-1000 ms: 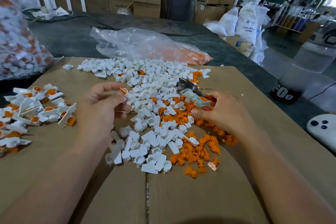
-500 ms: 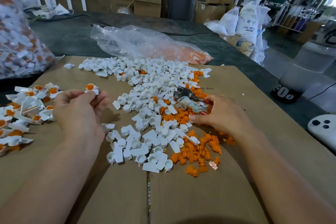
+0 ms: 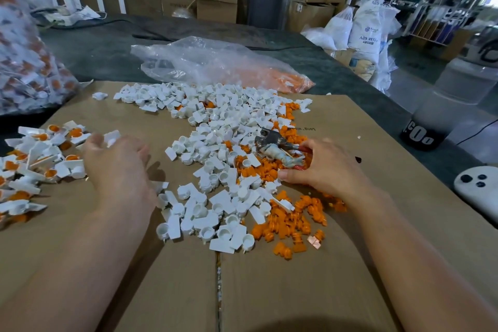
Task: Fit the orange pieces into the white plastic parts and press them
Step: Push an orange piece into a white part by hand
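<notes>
Right now my left hand (image 3: 116, 167) is hovering palm-down, its fingers loosely stretched toward the heap of fitted parts (image 3: 35, 164) that is lying just beyond its fingertips, on its outer side. One white part (image 3: 111, 138) is sitting right at those fingertips. I cannot tell whether I am touching it, but the fingers are looking relaxed rather than pinching. My right hand (image 3: 326, 170) is curling round the red handles of the pliers (image 3: 272, 143), whose metal head is pointing away from me and inward. Its thumb is resting on the orange pieces (image 3: 291, 221), which are lying under that hand and just to its near side.

As I am judging it, the next move is turning on this: the loose white parts (image 3: 215, 159) are lying on the inner side of my left hand, between my two hands, so that hand is going to have to swing inward to reach one. The nearest ones are sitting just beside my left wrist, scattered every way, with cups up or tipped over and tabs pointing in no common direction. I am going to need to turn whichever one I pick. The orange pieces are lying nearer my right hand, which is busy with the tool. Everything is resting on the cardboard (image 3: 269, 291).
</notes>
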